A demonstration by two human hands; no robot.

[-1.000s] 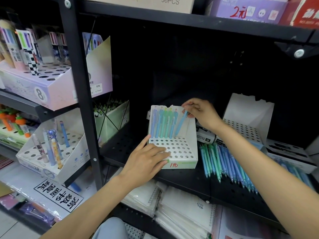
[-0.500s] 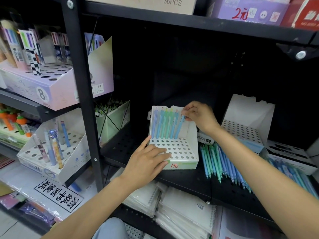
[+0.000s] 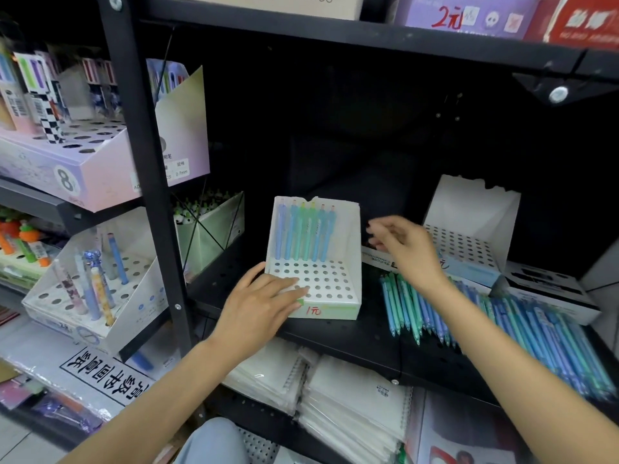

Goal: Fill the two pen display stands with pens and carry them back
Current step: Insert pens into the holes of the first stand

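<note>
Two white pen display stands are sitting on the black perforated shelf [image 3: 351, 343]. The nearer stand [image 3: 330, 296], marked "1元" on its front, is holding six pens [image 3: 304, 232] standing upright in its back row, in blue, teal and green shades; the remaining holes in its perforated top are showing open. The second stand [image 3: 469, 226] is standing farther right and back, its holes carrying no pens. Between and in front of the two stands, a loose pile of blue and teal pens [image 3: 502, 319] is lying flat on the shelf; too many and too overlapped to count. The left hand [image 3: 264, 306] is resting on the near left corner of the nearer stand, fingers straight and spread across the perforated top, thumb against the stand's left side. The right hand [image 3: 402, 249] is hovering just beside the right wall of that stand, above the pile, fingers loosely curled and holding nothing; it is slightly blurred. Two black-and-white boxes [image 3: 549, 293] are lying at the right by the second stand. On the neighbouring rack at left, a white stand [image 3: 97, 286] is holding roughly six assorted pens, and a pink stand [image 3: 87, 165] above it is holding packaged pens. Wrapped notebooks [image 3: 338, 396] are stacking on the shelf below.
</note>
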